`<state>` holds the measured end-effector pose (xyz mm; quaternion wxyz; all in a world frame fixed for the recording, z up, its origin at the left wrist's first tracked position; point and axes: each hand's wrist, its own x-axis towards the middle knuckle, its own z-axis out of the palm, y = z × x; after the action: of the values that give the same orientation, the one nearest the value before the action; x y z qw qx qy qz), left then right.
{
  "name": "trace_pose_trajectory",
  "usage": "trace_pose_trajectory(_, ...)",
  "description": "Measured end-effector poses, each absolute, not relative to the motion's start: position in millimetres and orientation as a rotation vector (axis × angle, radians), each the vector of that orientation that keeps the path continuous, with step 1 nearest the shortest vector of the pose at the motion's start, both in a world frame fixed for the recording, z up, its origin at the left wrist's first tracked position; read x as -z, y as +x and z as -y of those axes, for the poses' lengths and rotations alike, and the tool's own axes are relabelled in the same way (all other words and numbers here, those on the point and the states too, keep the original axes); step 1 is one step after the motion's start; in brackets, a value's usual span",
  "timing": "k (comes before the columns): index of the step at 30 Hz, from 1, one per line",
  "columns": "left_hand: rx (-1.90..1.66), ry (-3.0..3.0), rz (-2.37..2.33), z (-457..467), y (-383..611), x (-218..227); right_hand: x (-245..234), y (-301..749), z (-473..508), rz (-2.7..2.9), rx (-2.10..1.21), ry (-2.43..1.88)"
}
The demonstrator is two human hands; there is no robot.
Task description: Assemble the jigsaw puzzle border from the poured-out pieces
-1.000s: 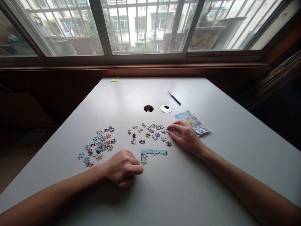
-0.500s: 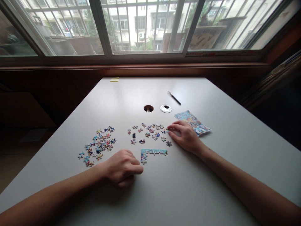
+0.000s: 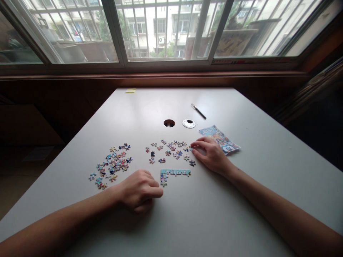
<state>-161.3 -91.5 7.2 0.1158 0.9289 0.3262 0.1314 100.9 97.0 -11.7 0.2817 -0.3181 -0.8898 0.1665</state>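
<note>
My left hand (image 3: 139,191) rests on the white table (image 3: 241,200) with fingers curled loosely, its fingertip just left of a joined light-blue strip of puzzle pieces (image 3: 174,174). My right hand (image 3: 210,154) lies at the right end of a scatter of loose puzzle pieces (image 3: 170,151), with thumb and forefinger pinched on a small piece at the scatter's edge. A denser heap of puzzle pieces (image 3: 112,166) lies further left, away from both hands.
A printed puzzle picture sheet (image 3: 219,139) lies just behind my right hand. Further back are a round cable hole (image 3: 169,123), its loose silver cap (image 3: 189,124), a black pen (image 3: 198,111) and a yellow sticky pad (image 3: 130,90). A window spans the far wall.
</note>
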Motion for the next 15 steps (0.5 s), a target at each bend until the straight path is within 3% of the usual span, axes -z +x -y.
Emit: trace_pose_trajectory(15,-0.352,2.734,-0.975,91.7,-161.3,-7.8,13.4,101.3,-98.1,2.381,-0.434,-0.844)
